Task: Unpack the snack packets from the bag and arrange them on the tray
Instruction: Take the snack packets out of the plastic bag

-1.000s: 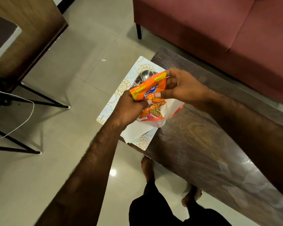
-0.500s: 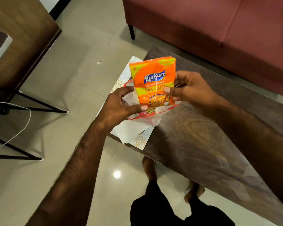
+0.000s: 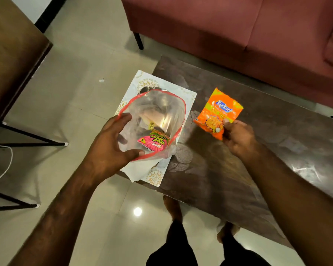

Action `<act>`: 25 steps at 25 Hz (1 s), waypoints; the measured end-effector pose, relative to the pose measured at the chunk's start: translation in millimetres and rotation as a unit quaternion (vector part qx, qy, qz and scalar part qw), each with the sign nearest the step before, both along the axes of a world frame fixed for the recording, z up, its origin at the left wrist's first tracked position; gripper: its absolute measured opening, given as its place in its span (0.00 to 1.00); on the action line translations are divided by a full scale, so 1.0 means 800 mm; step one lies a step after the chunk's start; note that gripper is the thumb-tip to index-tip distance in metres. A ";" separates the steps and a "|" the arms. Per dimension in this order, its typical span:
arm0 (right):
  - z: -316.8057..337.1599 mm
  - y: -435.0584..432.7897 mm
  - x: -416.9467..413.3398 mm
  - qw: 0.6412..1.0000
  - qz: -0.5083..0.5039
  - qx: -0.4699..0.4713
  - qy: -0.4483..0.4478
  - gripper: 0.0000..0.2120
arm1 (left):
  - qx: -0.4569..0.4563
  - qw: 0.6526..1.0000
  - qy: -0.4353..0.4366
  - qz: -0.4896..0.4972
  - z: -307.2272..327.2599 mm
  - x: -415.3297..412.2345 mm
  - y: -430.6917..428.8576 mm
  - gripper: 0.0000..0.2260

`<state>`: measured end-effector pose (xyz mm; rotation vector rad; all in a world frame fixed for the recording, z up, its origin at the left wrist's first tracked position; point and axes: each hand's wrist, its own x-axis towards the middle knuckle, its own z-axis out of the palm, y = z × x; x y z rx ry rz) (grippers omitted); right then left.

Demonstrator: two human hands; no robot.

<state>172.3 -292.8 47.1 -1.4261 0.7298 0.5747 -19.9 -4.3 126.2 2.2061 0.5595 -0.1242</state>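
My left hand (image 3: 112,146) grips the near rim of a clear plastic bag (image 3: 161,112) with a red edge and holds its mouth wide. A pink snack packet (image 3: 154,144) lies inside the bag near the bottom, with something pale behind it. My right hand (image 3: 238,139) pinches the lower corner of an orange Kurkure packet (image 3: 217,112), held above the dark table (image 3: 258,160) to the right of the bag. Beneath the bag lies a white patterned tray (image 3: 186,96) at the table's left end; steel bowls (image 3: 145,89) show at its far side.
A maroon sofa (image 3: 238,31) stands beyond the table. Left of me is a wooden desk (image 3: 12,54) with black metal legs (image 3: 27,139) and a white cable (image 3: 6,167) on the tiled floor. My bare feet (image 3: 171,208) are at the table's near edge.
My right hand has pulled the orange packet out of the bag and carried it right over the table. The left hand now spreads the bag's mouth, showing the pink packet inside.
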 end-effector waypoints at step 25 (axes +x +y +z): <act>0.059 0.070 -0.023 0.962 0.184 -0.083 -0.182 0.15 | 0.018 0.998 0.051 -0.040 0.006 0.002 -0.010 0.57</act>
